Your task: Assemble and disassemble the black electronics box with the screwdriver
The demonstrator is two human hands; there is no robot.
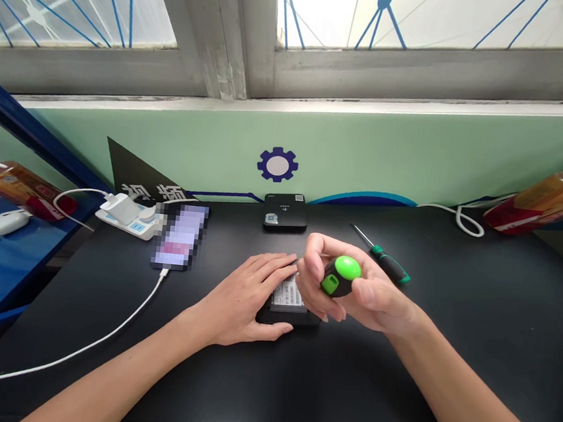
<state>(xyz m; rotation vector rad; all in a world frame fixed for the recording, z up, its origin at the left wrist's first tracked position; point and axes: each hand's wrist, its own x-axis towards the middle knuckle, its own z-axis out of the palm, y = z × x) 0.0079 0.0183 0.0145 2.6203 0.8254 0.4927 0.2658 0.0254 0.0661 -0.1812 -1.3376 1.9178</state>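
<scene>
My left hand (pixel 247 300) holds a black device (pixel 296 318) down on the table, fingers across its far part and thumb along its near edge. A white printed label (pixel 287 293) shows on the device's upper face. Above its right side, my right hand (pixel 368 292) is closed round the black and green handle of a screwdriver (pixel 346 270). The handle's bright green end faces me; its shaft is hidden behind the hand and handle, so I cannot tell whether the tip touches the device.
Behind the hands lies a flat black box (pixel 286 215). A second screwdriver (pixel 389 261) rests right of it on the black table (pixel 478 336). At left are a phone (pixel 182 236) with a white cable (pixel 115 333) and a power strip (pixel 131 216). Drink bottles (pixel 544 200) lie at both sides.
</scene>
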